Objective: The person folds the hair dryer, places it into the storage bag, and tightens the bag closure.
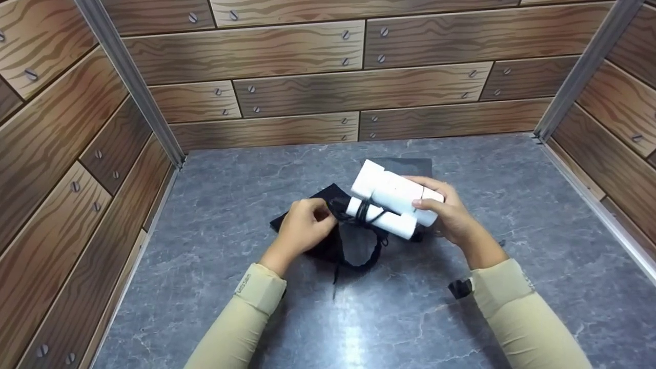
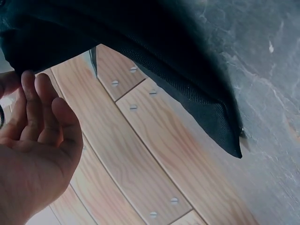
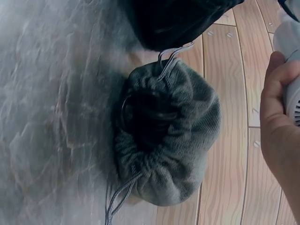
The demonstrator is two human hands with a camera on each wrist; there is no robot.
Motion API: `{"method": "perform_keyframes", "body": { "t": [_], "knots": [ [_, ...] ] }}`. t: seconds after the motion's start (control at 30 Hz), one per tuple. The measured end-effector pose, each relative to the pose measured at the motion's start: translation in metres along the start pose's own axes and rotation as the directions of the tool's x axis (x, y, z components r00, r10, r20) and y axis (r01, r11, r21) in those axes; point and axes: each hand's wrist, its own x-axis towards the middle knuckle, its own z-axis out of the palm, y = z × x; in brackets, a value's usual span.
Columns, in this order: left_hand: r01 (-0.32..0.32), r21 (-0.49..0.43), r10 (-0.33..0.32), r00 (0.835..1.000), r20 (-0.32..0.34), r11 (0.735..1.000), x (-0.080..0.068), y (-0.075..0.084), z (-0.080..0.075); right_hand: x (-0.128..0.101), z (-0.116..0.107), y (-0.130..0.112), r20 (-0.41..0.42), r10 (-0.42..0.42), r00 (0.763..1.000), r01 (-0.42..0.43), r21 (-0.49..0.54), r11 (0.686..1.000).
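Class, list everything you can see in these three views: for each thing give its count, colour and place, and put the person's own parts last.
binoculars: one, white, held above the table's middle.
strap: one, black, wound round the binoculars and looping down to the table.
pouch: one, black fabric, lying on the table under the left hand.
drawstring bag: one, grey, puckered mouth with pale cords, right wrist view.
table: one, grey marbled.
walls: three, brown wood-plank print with screws.
left hand: one, pinching the strap.
right hand: one, gripping the binoculars.
sleeves: two, beige.
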Motion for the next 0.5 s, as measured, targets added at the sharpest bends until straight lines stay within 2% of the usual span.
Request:
{"method": "perform_keyframes", "body": {
  "t": [0.5],
  "knots": [
    [0.018,-0.049,-0.021,0.998,-0.064,0.999,0.0017,-0.0007,-0.0048,-0.0079,-0.0074,0.0048,-0.028,-0.012,1.0,0.011,-0.053,0.999]
  ]
}}
